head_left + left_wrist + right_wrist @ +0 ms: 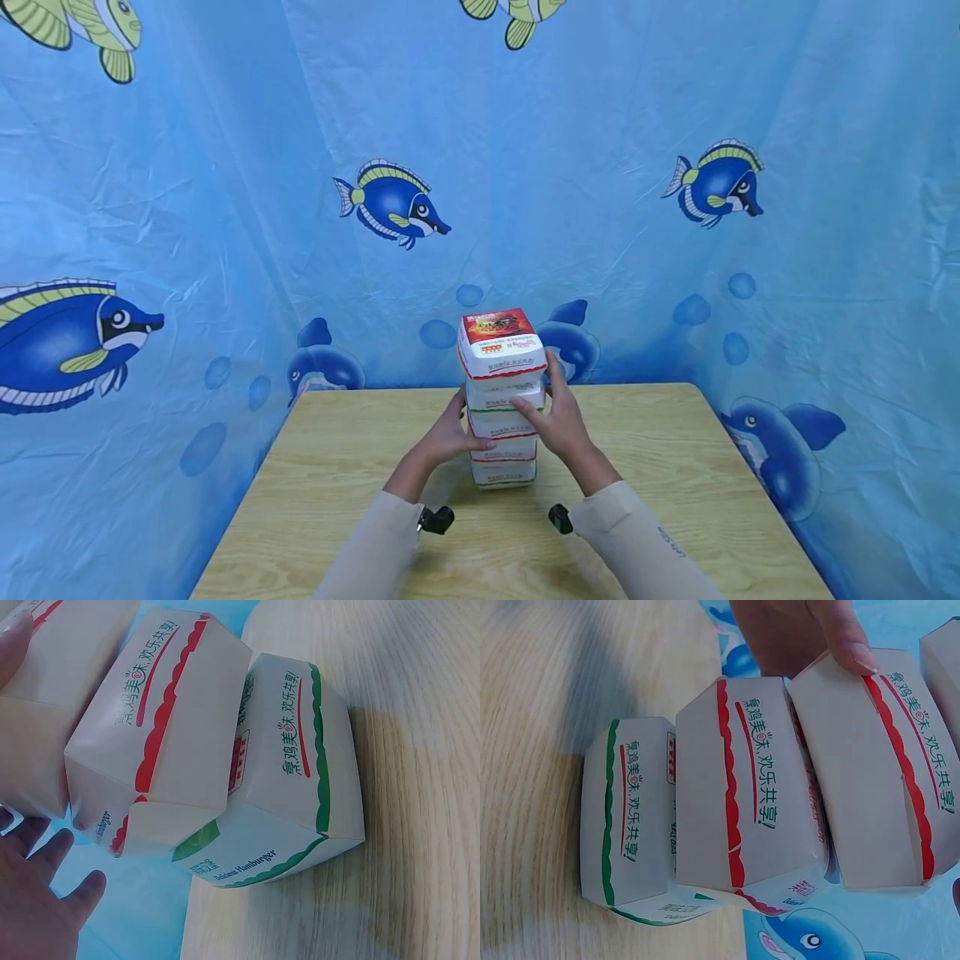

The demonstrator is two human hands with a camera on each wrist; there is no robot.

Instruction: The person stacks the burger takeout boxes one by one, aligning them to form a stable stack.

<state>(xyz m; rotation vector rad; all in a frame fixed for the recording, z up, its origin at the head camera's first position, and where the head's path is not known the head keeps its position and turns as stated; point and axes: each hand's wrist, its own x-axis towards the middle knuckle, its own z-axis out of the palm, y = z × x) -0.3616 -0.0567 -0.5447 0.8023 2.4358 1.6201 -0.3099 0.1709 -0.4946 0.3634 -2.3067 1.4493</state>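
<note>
A stack of several white burger boxes [501, 408] stands upright near the middle of the wooden table [675, 467]; the top box [498, 333] has a red printed lid. My left hand [448, 433] lies against the stack's left side, fingers [37, 900] straight and spread, thumb on the front. My right hand [561, 421] grips a middle box from the right, its thumb [836, 634] pressing that red-trimmed box [870, 765]. The bottom box [300, 772] [626, 810] has green trim and the one above it [161, 727] [742, 787] red trim.
A blue curtain printed with fish [390, 200] closes in the table at the back and both sides. Black wrist cameras [437, 519] [560, 518] sit on my cream sleeves. The table's far edge runs just behind the stack.
</note>
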